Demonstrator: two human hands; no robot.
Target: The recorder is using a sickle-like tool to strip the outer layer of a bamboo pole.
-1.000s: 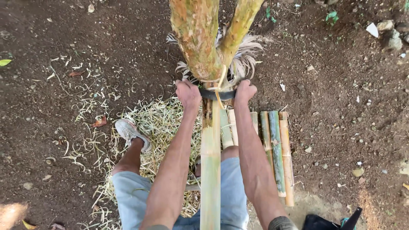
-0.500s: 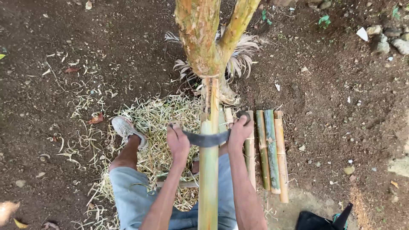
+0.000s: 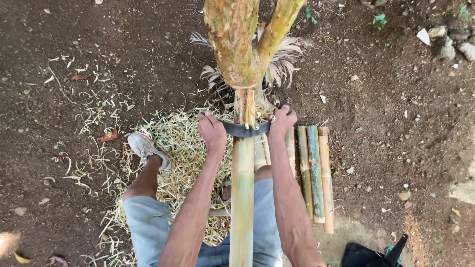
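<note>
My left hand and right hand each close on one end of the curved blade, laid across the bamboo pole leaning on the tree trunk. The pole looks stiff, smooth, probably slippery; I judge the blade's ends the safest hold.

Outdoors, daylight, soft shadows. Ground: bare dark soil with small pebbles. Pale shavings heaped centre-left. Forked tree trunk at top. Grey stones top right. 1 dry leaf.
</note>
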